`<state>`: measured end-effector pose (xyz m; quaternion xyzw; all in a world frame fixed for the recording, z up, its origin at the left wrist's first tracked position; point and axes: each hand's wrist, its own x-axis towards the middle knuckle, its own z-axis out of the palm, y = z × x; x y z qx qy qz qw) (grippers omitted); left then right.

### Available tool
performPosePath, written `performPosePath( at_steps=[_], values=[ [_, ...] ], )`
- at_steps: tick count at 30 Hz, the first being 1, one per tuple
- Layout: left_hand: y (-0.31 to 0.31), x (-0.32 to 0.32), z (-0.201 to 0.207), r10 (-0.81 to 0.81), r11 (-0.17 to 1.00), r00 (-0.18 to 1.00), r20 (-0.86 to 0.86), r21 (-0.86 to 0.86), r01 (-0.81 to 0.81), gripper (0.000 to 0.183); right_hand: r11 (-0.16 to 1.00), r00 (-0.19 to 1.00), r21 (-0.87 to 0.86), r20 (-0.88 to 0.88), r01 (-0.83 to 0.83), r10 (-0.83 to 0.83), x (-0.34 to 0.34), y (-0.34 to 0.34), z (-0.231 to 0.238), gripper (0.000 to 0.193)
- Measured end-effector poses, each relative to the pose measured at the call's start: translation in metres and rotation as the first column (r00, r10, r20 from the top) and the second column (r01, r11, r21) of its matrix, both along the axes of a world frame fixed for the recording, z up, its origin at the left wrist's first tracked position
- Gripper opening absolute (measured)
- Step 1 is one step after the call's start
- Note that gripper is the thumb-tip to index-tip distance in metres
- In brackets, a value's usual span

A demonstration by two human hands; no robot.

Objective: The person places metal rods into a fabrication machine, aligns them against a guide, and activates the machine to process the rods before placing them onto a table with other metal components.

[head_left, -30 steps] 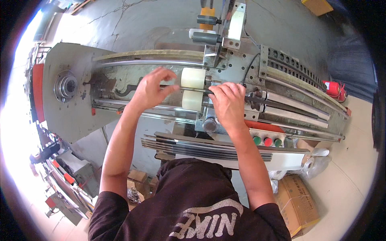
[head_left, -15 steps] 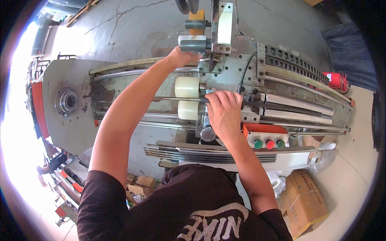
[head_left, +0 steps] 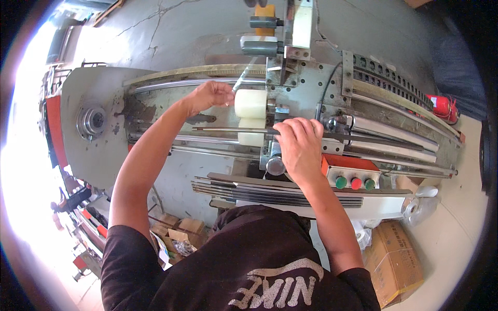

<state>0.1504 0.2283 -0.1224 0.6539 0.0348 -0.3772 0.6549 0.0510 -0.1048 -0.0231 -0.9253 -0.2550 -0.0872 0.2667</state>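
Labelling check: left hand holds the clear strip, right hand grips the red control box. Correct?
No: the right hand grips the long dark bar, not the red control box, per the head view. The left hand does hold the clear strip.

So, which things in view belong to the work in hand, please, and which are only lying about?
In use, it seems:
- clear strip, pinched by the left hand
- long dark bar, gripped by the right hand
- cream rollers, beside the bar

Apparently just lying about:
- red fire extinguisher
- large cardboard box, lower right
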Motion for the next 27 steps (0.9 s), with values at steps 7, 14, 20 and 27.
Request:
performPosePath(
  at_steps=[7, 14, 20, 27],
  values=[
    [-0.006, -0.047, 0.026, 0.017, 0.995, 0.985, -0.172, 0.100, 0.000, 0.024, 1.000, 1.000, -0.018, -0.025, -0.009, 0.009, -0.007, -0.001, 0.006, 0.031],
    [-0.013, -0.060, -0.004, 0.045, 0.999, 0.971, -0.235, 0.000, -0.047, 0.028, 1.000, 0.999, -0.018, -0.031, -0.012, 0.012, -0.008, 0.001, 0.011, 0.029],
    [-0.031, -0.048, 0.014, -0.052, 0.981, 0.995, -0.082, 0.181, 0.066, 0.035, 1.000, 0.999, -0.022, -0.038, -0.015, 0.014, -0.010, -0.002, 0.007, 0.027],
    [-0.031, -0.042, 0.042, -0.182, 0.973, 0.980, 0.080, 0.159, 0.167, 0.044, 0.999, 0.999, 0.043, -0.025, -0.026, 0.027, -0.009, -0.004, 0.012, 0.029]
  ],
)
